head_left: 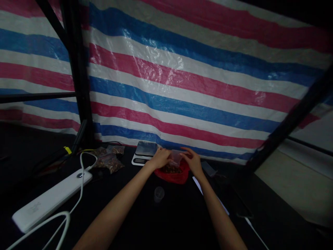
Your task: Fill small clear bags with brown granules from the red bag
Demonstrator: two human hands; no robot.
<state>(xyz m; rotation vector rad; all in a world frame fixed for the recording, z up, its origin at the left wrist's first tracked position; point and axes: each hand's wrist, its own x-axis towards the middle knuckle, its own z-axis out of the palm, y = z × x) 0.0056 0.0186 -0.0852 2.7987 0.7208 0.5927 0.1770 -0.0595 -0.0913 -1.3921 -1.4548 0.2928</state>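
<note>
Clear bag (177, 157) is pinched between left hand (161, 158) and right hand (193, 161), over a red bag (173, 178); a scale (145, 149) sits beside the left.

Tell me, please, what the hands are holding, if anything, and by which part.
A small clear bag, by its sides: the left hand grips one, the right hand appears to pinch the other.

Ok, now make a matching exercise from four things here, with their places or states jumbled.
1. red plastic bag
2. small transparent plastic bag
3. flat white scale with grey plate
4. small clear round cup

A. leftmost of these four
B. lowest of these four
C. spanning from left hand to right hand
D. open, holding brown pieces

Pairs: 1-D, 2-C, 3-A, 4-B
</note>
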